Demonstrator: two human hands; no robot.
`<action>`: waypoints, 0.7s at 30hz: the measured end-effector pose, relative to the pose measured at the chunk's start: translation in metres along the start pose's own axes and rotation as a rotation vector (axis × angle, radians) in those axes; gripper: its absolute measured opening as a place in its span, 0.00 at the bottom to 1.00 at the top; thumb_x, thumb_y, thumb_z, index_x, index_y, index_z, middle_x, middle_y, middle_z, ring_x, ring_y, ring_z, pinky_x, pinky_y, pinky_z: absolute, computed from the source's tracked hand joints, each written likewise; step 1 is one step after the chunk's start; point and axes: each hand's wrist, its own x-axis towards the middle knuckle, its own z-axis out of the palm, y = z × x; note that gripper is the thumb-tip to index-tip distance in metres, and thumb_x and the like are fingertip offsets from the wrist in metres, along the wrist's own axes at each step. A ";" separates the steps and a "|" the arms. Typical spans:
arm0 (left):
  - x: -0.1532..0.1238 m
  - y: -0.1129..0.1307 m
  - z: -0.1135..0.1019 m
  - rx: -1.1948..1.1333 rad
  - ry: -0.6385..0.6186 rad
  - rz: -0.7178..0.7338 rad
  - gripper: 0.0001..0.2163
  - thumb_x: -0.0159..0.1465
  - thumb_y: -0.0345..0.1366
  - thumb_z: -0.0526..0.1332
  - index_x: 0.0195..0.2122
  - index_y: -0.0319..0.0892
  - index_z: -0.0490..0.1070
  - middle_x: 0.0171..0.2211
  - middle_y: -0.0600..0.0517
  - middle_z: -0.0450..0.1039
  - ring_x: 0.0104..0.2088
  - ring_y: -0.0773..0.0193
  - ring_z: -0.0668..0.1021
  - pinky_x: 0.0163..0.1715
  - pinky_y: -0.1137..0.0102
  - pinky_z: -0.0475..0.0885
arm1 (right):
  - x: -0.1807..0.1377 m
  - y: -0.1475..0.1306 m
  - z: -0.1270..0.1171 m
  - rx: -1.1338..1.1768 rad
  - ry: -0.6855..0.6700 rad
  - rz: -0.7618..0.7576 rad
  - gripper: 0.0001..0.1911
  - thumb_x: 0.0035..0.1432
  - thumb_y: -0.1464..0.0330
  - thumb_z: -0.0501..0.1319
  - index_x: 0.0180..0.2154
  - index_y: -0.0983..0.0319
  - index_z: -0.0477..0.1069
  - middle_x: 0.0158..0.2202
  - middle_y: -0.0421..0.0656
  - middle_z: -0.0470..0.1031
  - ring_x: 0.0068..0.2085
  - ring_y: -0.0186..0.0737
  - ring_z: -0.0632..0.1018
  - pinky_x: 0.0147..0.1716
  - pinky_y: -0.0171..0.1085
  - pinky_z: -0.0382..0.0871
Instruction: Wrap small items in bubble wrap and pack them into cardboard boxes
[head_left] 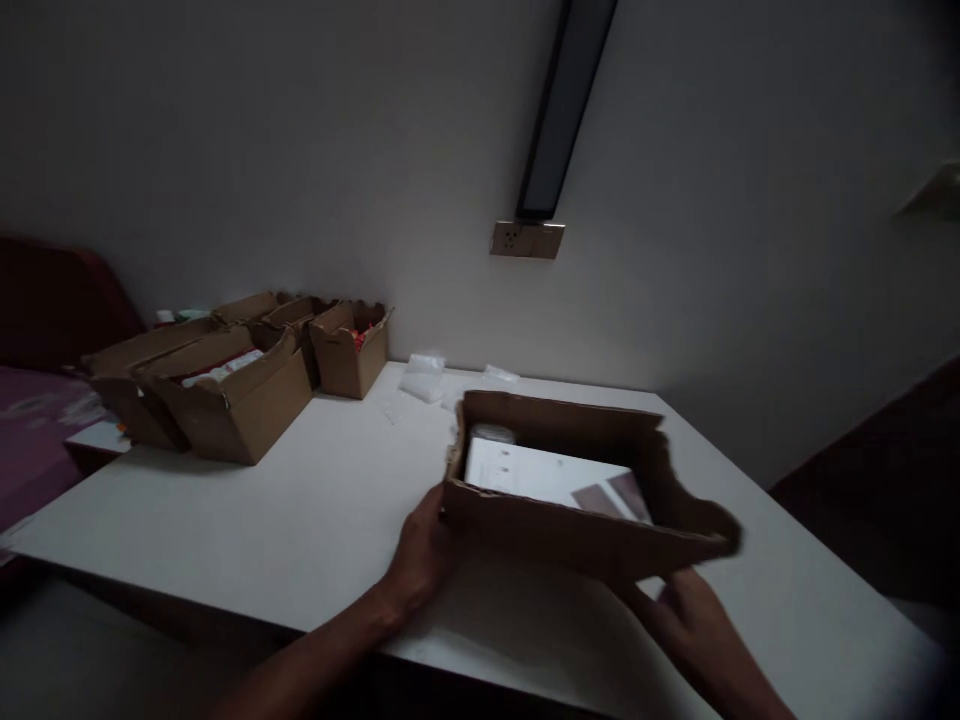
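An open-topped cardboard box (570, 535) is held above the right part of the white table. Inside it lie a white box (532, 472) with brown patches at one corner and a clear round container (492, 433), partly covered. My left hand (427, 545) grips the cardboard box at its near left corner; some of its fingers are out of sight beneath. Under the near right side, my right hand (686, 605) supports it, with the fingertips hidden by the cardboard.
Several cardboard boxes with ragged rims, such as the near one (255, 410), stand at the table's left. Clear plastic wrap (424, 378) lies near the wall. A socket plate (527, 240) is on the wall below a dark panel (566, 110). The white table (322, 520) ends close in front.
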 end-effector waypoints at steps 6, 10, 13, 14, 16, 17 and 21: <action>-0.022 -0.005 -0.035 0.025 -0.004 -0.017 0.17 0.60 0.34 0.61 0.51 0.40 0.73 0.47 0.45 0.79 0.44 0.53 0.80 0.44 0.62 0.77 | -0.013 -0.020 0.017 0.064 -0.015 -0.076 0.18 0.55 0.50 0.59 0.33 0.57 0.74 0.27 0.46 0.78 0.25 0.48 0.75 0.22 0.45 0.72; -0.026 -0.010 -0.066 0.099 0.054 -0.060 0.18 0.61 0.37 0.62 0.52 0.39 0.72 0.47 0.45 0.79 0.44 0.53 0.81 0.44 0.63 0.77 | 0.006 -0.055 0.041 0.131 -0.075 -0.140 0.20 0.59 0.52 0.58 0.43 0.59 0.74 0.37 0.49 0.79 0.32 0.48 0.78 0.28 0.45 0.75; -0.019 -0.007 -0.056 0.076 0.030 -0.101 0.17 0.60 0.35 0.62 0.51 0.39 0.72 0.45 0.45 0.80 0.42 0.53 0.81 0.40 0.64 0.77 | 0.009 -0.050 0.039 0.138 -0.088 -0.094 0.21 0.58 0.52 0.58 0.43 0.60 0.73 0.38 0.50 0.79 0.33 0.50 0.79 0.30 0.46 0.75; -0.017 -0.006 -0.049 0.065 0.016 -0.105 0.18 0.59 0.34 0.62 0.51 0.40 0.72 0.45 0.46 0.80 0.42 0.54 0.81 0.40 0.64 0.77 | 0.007 -0.043 0.035 0.131 -0.087 -0.068 0.21 0.57 0.51 0.58 0.42 0.60 0.73 0.37 0.49 0.79 0.33 0.51 0.79 0.30 0.47 0.75; -0.013 -0.006 -0.037 0.062 -0.006 -0.090 0.20 0.58 0.33 0.61 0.53 0.41 0.71 0.46 0.46 0.79 0.43 0.53 0.81 0.41 0.62 0.77 | 0.004 -0.027 0.028 0.119 -0.090 -0.023 0.21 0.56 0.50 0.59 0.41 0.60 0.74 0.37 0.49 0.80 0.34 0.53 0.79 0.32 0.49 0.76; -0.011 -0.007 -0.032 0.072 -0.011 -0.075 0.21 0.58 0.32 0.60 0.54 0.42 0.71 0.47 0.45 0.79 0.44 0.53 0.80 0.43 0.61 0.76 | 0.003 -0.018 0.025 0.121 -0.100 -0.008 0.22 0.56 0.50 0.59 0.42 0.59 0.74 0.39 0.49 0.80 0.37 0.54 0.80 0.35 0.50 0.77; -0.009 -0.018 -0.028 0.091 -0.058 -0.049 0.21 0.59 0.33 0.60 0.55 0.42 0.69 0.51 0.44 0.76 0.48 0.53 0.79 0.47 0.59 0.75 | 0.016 0.014 0.016 0.215 -0.227 -0.027 0.28 0.54 0.49 0.63 0.52 0.58 0.73 0.49 0.51 0.78 0.52 0.60 0.77 0.48 0.53 0.74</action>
